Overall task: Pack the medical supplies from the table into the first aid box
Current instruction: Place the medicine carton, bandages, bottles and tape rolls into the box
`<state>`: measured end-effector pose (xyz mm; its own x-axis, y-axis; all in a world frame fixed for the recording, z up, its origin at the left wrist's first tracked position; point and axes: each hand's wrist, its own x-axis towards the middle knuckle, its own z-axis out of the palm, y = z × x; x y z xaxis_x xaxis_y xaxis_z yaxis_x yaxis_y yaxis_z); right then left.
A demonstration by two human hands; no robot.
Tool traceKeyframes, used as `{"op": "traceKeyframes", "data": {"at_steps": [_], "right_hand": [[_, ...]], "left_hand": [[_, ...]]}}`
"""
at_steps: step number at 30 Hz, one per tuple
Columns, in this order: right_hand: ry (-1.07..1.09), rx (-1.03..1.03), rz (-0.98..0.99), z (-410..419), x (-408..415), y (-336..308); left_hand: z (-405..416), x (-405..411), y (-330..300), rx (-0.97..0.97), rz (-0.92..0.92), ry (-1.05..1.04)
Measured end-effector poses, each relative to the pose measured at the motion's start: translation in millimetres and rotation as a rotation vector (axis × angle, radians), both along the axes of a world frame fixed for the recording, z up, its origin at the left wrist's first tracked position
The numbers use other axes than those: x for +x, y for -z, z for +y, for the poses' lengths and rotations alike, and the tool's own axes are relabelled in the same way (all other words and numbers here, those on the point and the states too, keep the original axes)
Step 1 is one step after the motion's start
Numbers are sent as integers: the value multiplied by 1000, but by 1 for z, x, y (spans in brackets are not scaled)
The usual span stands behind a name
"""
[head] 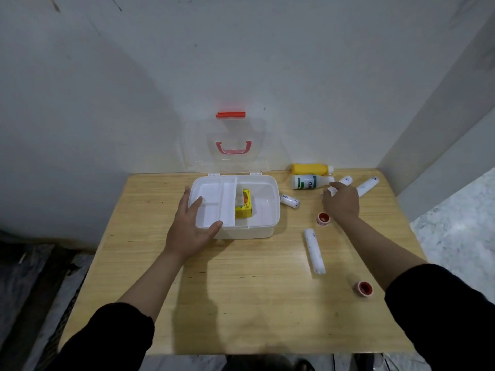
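Observation:
The white first aid box (263,231) stands open on the wooden table (241,290), its clear lid (230,145) up against the wall. Inside lie a white tray insert (214,204) and a yellow carton (244,208). My left hand (192,223) grips the box's front left corner, thumb over the rim. My right hand (341,202) reaches over a small white roll (333,190) near the white bottle (308,181); its fingers curl on the roll. A yellow bottle (310,168) lies behind.
Loose on the table: white bandage rolls (289,201), (346,180), (367,186), a long white roll (314,251), and two red-cored tape rolls (323,218), (364,289). Walls close in behind and on the right.

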<state>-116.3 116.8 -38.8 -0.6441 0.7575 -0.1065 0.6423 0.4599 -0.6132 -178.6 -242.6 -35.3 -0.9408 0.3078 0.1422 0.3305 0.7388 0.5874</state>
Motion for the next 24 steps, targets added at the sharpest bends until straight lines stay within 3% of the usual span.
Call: {"op": "traceKeyframes", "data": {"at_steps": [11,16,21,24], "right_hand": [[264,-93,168,-2,-7,11],[351,-3,263,17,3,5],[496,-77,81,50,14,3],[464,-94,-69,55,16,10]], "left_hand": [[1,2,0,13,10,5],[1,1,1,12,33,15],[1,2,0,19,39,23],[2,2,-1,26,37,22]]}}
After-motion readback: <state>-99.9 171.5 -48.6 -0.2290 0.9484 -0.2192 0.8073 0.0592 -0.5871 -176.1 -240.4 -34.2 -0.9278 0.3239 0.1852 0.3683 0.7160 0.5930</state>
